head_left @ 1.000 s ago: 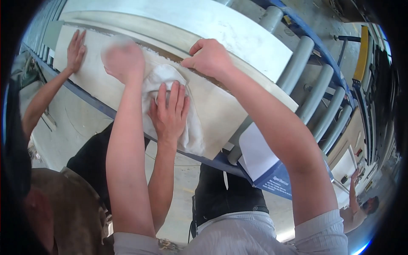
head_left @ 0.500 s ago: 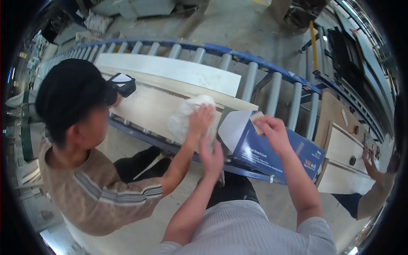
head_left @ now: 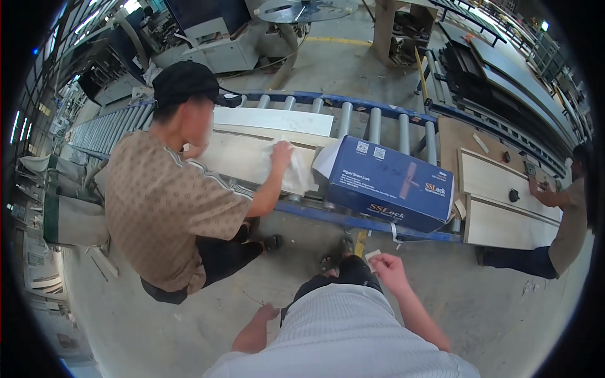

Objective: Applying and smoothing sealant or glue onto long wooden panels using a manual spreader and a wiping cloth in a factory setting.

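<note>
Soft, even light on floor; strip lamp glares far left; edges bowed, corners black.

We are in a factory workshop; a roller conveyor carries pale boards; we see grey machinery far left, dark sheets stacked far right.

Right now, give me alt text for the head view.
The right hand holds a small pale piece; the left hand hangs low. Ahead, a blue box sits on a roller conveyor; to its left, a co-worker holds white cloth against a pale panel.
</note>
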A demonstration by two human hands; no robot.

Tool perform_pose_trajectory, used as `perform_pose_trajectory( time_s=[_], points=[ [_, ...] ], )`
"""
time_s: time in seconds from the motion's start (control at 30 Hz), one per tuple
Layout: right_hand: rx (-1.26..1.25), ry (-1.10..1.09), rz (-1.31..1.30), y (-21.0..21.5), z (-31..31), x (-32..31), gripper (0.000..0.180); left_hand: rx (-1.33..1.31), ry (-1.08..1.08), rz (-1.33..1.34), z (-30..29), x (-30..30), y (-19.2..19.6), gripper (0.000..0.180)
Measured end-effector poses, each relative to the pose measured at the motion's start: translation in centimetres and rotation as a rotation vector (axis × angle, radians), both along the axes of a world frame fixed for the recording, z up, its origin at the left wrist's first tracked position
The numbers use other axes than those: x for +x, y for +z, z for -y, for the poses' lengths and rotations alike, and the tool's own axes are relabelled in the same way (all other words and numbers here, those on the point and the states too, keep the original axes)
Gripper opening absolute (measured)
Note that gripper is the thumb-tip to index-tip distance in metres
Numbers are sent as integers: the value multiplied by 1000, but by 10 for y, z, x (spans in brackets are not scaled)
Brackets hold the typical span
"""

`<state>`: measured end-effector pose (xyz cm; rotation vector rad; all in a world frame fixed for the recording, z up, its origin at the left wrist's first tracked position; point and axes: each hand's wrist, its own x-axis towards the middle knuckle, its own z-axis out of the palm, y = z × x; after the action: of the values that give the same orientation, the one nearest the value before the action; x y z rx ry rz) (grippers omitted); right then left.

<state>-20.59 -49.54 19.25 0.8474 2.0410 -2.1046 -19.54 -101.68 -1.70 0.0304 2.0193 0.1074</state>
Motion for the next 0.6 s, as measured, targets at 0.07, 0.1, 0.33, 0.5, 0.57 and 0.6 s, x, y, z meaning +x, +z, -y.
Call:
perform_pose_trajectory(
  time_s=[0.07, 0.1, 0.33, 0.5, 0.57, 0.6],
  points=[
    [47, 6, -7, -4, -1, 34, 12, -10, -209, 123, 23, 7, 5, 65],
    [41, -13, 20, 17, -2, 44, 11, 5, -211, 97, 26, 9, 5, 65],
    [280, -194, -119, 41, -46, 146, 17, 109, 98, -309, -122, -65, 32, 58],
    [393, -358, -149, 22, -76, 270, 16, 292, -152, -403, -291, -73, 70, 54],
    [324, -443, -80, 28, -74, 324, 13, 428, -201, -469, -345, -48, 75, 50],
    [249, -483, -2, 37, -79, 346, 14, 449, -290, -438, -376, -22, 76, 50]
  ],
)
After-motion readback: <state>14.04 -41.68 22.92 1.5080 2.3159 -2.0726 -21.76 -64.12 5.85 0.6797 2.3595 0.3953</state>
